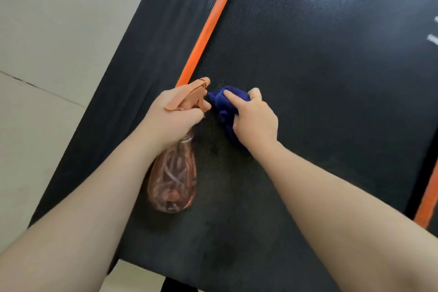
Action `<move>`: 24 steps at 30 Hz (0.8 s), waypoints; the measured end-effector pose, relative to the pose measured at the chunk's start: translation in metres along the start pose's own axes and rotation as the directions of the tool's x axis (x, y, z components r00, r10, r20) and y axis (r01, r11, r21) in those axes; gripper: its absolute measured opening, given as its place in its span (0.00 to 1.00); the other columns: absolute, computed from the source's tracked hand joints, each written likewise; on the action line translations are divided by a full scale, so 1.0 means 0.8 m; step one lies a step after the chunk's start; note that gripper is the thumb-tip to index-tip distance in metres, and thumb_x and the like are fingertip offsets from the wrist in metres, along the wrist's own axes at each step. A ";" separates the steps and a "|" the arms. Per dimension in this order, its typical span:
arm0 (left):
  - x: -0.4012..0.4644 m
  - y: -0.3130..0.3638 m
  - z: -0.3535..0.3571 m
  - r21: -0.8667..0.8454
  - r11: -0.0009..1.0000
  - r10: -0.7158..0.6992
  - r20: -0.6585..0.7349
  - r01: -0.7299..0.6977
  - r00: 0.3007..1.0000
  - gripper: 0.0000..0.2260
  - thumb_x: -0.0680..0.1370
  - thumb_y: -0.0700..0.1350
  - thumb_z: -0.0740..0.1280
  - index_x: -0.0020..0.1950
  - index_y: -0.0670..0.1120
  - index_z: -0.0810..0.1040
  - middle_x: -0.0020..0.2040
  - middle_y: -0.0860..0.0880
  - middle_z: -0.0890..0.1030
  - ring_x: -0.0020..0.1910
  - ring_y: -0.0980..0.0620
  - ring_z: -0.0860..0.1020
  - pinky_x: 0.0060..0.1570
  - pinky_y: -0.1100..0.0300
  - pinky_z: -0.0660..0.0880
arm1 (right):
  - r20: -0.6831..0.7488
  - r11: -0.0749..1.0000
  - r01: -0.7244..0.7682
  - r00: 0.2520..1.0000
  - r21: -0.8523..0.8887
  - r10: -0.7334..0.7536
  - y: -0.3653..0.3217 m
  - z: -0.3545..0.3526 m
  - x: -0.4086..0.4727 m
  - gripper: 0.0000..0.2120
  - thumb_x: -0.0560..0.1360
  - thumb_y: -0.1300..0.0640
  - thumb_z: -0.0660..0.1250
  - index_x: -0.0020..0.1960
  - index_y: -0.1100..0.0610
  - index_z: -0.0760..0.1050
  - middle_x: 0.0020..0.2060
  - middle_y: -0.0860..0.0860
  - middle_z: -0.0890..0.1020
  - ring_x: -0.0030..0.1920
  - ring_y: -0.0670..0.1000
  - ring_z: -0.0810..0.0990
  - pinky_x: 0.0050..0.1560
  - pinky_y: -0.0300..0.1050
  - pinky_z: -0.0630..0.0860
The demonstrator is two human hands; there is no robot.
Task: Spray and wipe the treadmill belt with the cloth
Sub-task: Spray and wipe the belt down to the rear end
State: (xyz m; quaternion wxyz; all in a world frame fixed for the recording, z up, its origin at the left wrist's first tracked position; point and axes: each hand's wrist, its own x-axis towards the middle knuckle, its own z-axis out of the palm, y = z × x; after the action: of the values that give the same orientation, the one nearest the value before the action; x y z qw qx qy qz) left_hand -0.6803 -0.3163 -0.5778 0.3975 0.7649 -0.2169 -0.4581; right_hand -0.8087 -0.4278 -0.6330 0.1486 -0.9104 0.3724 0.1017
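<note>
Soft even daylight, faint sheen on the treadmill belt, slight motion blur.

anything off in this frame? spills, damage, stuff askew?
Nothing stands out. The left hand holds the spray bottle, nozzle aimed toward the blue cloth, which the right hand presses on the treadmill belt. No puddle or tear is visible; the belt near the cloth only looks a little duller, possibly damp.
</note>
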 end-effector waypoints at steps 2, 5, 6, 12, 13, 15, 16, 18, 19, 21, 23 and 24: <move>-0.003 -0.004 0.003 0.096 0.995 -0.009 0.069 0.002 0.998 0.23 0.70 0.34 0.64 0.61 0.55 0.77 0.48 0.53 0.83 0.51 0.57 0.80 0.54 0.67 0.73 | -0.023 0.995 -0.085 0.996 0.049 0.086 -0.009 0.004 -0.010 0.24 0.76 0.56 0.60 0.70 0.43 0.64 0.58 0.58 0.68 0.47 0.60 0.75 0.38 0.47 0.65; -0.008 -0.014 0.011 0.089 0.995 -0.044 0.035 0.041 0.998 0.22 0.70 0.35 0.64 0.58 0.57 0.77 0.49 0.53 0.83 0.53 0.55 0.80 0.56 0.63 0.73 | 0.063 0.986 0.160 0.985 0.040 -0.163 -0.018 0.030 -0.065 0.25 0.68 0.56 0.70 0.65 0.47 0.72 0.48 0.58 0.74 0.36 0.59 0.76 0.31 0.45 0.63; -0.008 -0.018 0.012 0.044 0.997 -0.065 -0.011 0.065 0.998 0.23 0.71 0.34 0.63 0.59 0.56 0.77 0.50 0.52 0.82 0.54 0.53 0.80 0.56 0.61 0.74 | 0.086 0.966 0.259 0.962 0.007 -0.259 -0.013 0.033 -0.074 0.26 0.67 0.56 0.72 0.64 0.48 0.74 0.46 0.58 0.75 0.34 0.59 0.75 0.29 0.45 0.62; -0.017 -0.032 0.016 0.036 0.977 -0.209 -0.028 0.210 0.978 0.21 0.72 0.36 0.64 0.62 0.53 0.78 0.50 0.50 0.82 0.49 0.50 0.80 0.48 0.58 0.75 | 0.042 0.998 -0.022 0.999 0.063 0.019 0.019 0.007 -0.034 0.21 0.77 0.54 0.59 0.68 0.42 0.66 0.57 0.57 0.69 0.48 0.61 0.75 0.40 0.49 0.68; -0.026 -0.037 0.018 0.070 0.965 -0.254 0.012 0.253 0.967 0.18 0.70 0.40 0.65 0.57 0.54 0.80 0.49 0.49 0.82 0.46 0.48 0.80 0.44 0.56 0.75 | 0.029 0.986 -0.133 0.991 0.096 0.131 0.028 0.008 -0.040 0.21 0.77 0.54 0.58 0.69 0.41 0.65 0.58 0.57 0.68 0.48 0.61 0.75 0.40 0.49 0.69; -0.047 -0.043 0.021 0.140 0.937 -0.328 0.034 0.320 0.944 0.11 0.66 0.45 0.64 0.46 0.52 0.80 0.43 0.46 0.82 0.37 0.43 0.77 0.37 0.52 0.74 | 0.053 0.983 -0.169 0.985 0.069 0.166 0.044 0.008 -0.063 0.23 0.78 0.55 0.58 0.71 0.41 0.64 0.57 0.57 0.68 0.48 0.60 0.75 0.39 0.47 0.68; -0.056 -0.045 0.023 0.184 0.927 -0.334 0.004 0.327 0.943 0.08 0.67 0.44 0.65 0.45 0.49 0.80 0.42 0.45 0.81 0.37 0.42 0.77 0.38 0.51 0.73 | 0.069 0.988 -0.143 0.988 0.050 0.139 0.049 0.009 -0.075 0.23 0.77 0.56 0.58 0.71 0.42 0.64 0.57 0.57 0.69 0.47 0.60 0.75 0.37 0.46 0.67; -0.068 -0.042 0.022 0.316 0.905 -0.275 -0.080 0.286 0.958 0.05 0.73 0.41 0.66 0.47 0.44 0.80 0.43 0.45 0.81 0.43 0.44 0.78 0.44 0.52 0.74 | 0.072 0.979 -0.187 0.981 0.078 0.182 0.056 0.007 -0.091 0.23 0.77 0.57 0.59 0.70 0.43 0.65 0.56 0.57 0.69 0.45 0.60 0.74 0.36 0.46 0.66; -0.071 -0.040 0.023 0.347 0.903 -0.235 -0.097 0.254 0.967 0.05 0.74 0.40 0.65 0.47 0.43 0.80 0.42 0.45 0.81 0.44 0.45 0.78 0.43 0.54 0.73 | 0.066 0.961 -0.258 0.965 0.102 0.252 0.058 0.006 -0.093 0.22 0.77 0.57 0.59 0.70 0.43 0.66 0.56 0.57 0.69 0.44 0.59 0.74 0.37 0.46 0.66; -0.074 -0.035 0.028 0.379 0.898 -0.224 -0.048 0.225 0.973 0.07 0.73 0.42 0.65 0.45 0.41 0.80 0.40 0.45 0.80 0.42 0.45 0.78 0.38 0.57 0.70 | 0.065 0.898 -0.402 0.916 0.178 0.397 0.063 0.003 -0.093 0.22 0.77 0.58 0.58 0.69 0.43 0.67 0.56 0.55 0.68 0.40 0.57 0.71 0.37 0.46 0.67; -0.078 -0.031 0.042 0.402 0.894 -0.252 0.083 0.199 0.964 0.11 0.69 0.47 0.65 0.45 0.42 0.81 0.39 0.47 0.81 0.41 0.47 0.78 0.39 0.58 0.71 | 0.061 0.874 -0.440 0.897 0.206 0.438 0.076 -0.007 -0.100 0.21 0.77 0.59 0.58 0.68 0.43 0.68 0.56 0.54 0.68 0.38 0.55 0.69 0.37 0.45 0.67; -0.079 -0.031 0.053 0.412 0.893 -0.267 0.162 0.181 0.950 0.10 0.68 0.48 0.66 0.45 0.44 0.81 0.40 0.49 0.82 0.42 0.49 0.79 0.41 0.59 0.72 | 0.057 0.876 -0.437 0.899 0.206 0.435 0.084 -0.012 -0.106 0.21 0.77 0.59 0.58 0.68 0.43 0.68 0.55 0.54 0.68 0.38 0.55 0.69 0.37 0.45 0.67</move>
State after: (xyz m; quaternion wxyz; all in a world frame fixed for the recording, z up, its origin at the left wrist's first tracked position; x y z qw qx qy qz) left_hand -0.7494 -0.2751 -0.5753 0.1547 0.7951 -0.2557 -0.5278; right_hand -0.9154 -0.4217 -0.6123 0.2206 -0.7814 0.5758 0.0960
